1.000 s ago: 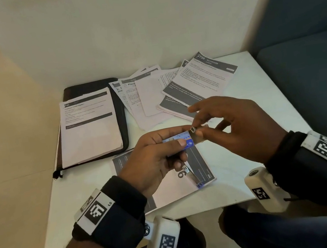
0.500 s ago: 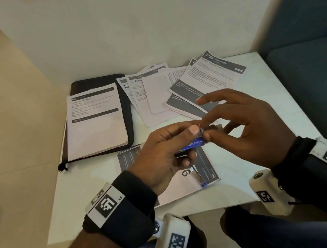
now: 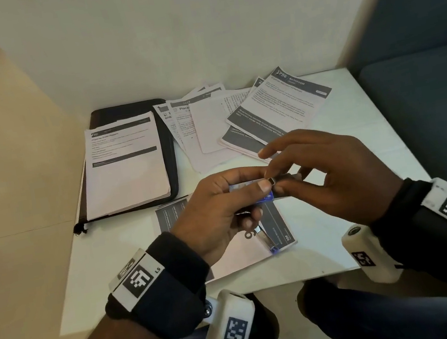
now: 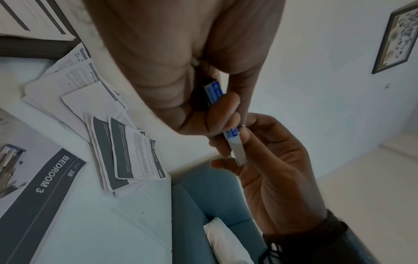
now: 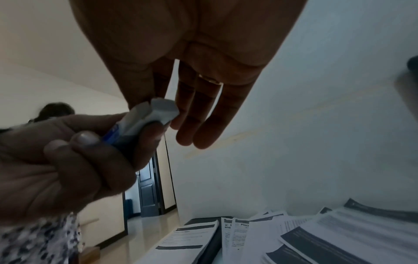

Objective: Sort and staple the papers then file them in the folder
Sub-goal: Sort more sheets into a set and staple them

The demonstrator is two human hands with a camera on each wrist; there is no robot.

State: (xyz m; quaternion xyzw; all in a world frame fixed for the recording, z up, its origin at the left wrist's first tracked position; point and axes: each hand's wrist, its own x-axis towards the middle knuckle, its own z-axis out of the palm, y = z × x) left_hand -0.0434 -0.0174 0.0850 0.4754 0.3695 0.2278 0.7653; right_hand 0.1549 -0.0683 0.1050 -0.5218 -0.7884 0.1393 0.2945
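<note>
A small blue-and-white staple box [image 3: 249, 188] is held above the table in my left hand [image 3: 255, 203], fingers curled round it. My right hand [image 3: 275, 182] pinches the grey inner tray [image 3: 286, 178] that sticks out of the box's right end; the left wrist view shows this tray [image 4: 238, 150] slid partly out. Under the hands lies a "Bedroom 3" sheet [image 3: 255, 254] with the stapler [image 3: 266, 241] on it. A black folder [image 3: 169, 154] at back left carries a paper stack [image 3: 126, 166]. Loose papers [image 3: 238, 120] fan out at the back.
The white table [image 3: 359, 154] stands in a corner, with wall behind and a teal sofa [image 3: 421, 87] along its right side. Its front edge is just before my wrists. In the right wrist view another person in a patterned garment [image 5: 45, 241] is at the left.
My right hand has drawn the grey tray a little farther out of the box toward the right. The left hand keeps its hold on the box.
</note>
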